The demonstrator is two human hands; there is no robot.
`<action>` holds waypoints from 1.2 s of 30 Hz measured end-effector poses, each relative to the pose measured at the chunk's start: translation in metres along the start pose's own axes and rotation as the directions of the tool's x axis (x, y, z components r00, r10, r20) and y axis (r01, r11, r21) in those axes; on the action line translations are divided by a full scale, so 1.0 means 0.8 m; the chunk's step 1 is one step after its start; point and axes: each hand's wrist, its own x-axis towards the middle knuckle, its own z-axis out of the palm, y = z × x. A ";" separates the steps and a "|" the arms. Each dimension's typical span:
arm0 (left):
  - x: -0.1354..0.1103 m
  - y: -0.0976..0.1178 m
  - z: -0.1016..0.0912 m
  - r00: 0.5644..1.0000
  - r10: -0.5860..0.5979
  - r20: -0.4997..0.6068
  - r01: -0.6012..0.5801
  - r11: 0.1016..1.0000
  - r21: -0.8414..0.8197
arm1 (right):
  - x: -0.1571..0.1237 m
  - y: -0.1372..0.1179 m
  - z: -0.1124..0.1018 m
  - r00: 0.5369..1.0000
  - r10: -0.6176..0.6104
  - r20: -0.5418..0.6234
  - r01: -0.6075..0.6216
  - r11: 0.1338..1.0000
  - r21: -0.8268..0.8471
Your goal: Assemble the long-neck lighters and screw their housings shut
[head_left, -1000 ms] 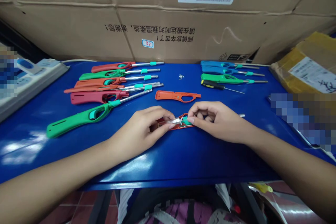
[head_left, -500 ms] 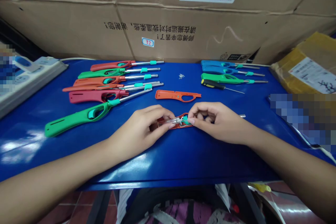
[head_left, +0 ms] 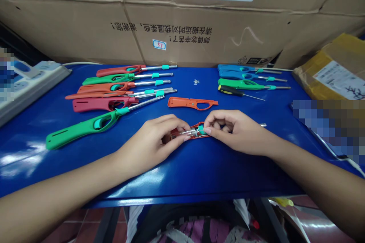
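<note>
An opened orange gas lighter (head_left: 195,136) lies flat on the blue table, its inner parts showing. My left hand (head_left: 158,136) is closed in a pinch on the clear fuel tank (head_left: 184,133) at its left end. On the teal trigger (head_left: 200,130) my right hand (head_left: 238,131) pinches with thumb and index finger, its other fingers curled. That hand covers most of the metal barrel, whose tip (head_left: 264,125) pokes out to the right. Just beyond both hands rests a loose orange casing half (head_left: 179,102).
Several assembled lighters, such as a green one (head_left: 82,131), lie at left. Blue lighters (head_left: 236,74), a green lighter (head_left: 236,84) and a screwdriver (head_left: 230,90) lie at right. A cardboard box (head_left: 171,19) closes off the back; a power strip (head_left: 34,87) borders the left.
The whole view has shifted slightly. Both hands keep their places on the opened lighter; the clear tank appears to lie slightly differently under the left fingers.
</note>
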 end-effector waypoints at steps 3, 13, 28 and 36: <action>0.000 0.000 0.000 1.000 -0.005 0.001 0.005 1.000 0.000 | 0.000 -0.001 0.000 1.000 0.001 0.005 -0.001 1.000 -0.006; -0.001 -0.001 0.000 1.000 0.014 -0.011 -0.013 1.000 0.020 | 0.001 -0.001 0.000 1.000 0.021 0.005 -0.021 1.000 -0.002; 0.000 0.001 0.000 1.000 0.019 -0.021 -0.018 1.000 0.025 | 0.000 0.000 0.003 1.000 -0.002 -0.012 0.001 0.999 -0.046; 0.003 0.006 0.000 0.996 -0.058 -0.072 0.051 0.994 -0.096 | 0.002 -0.001 0.004 0.999 0.016 -0.032 -0.017 0.999 -0.032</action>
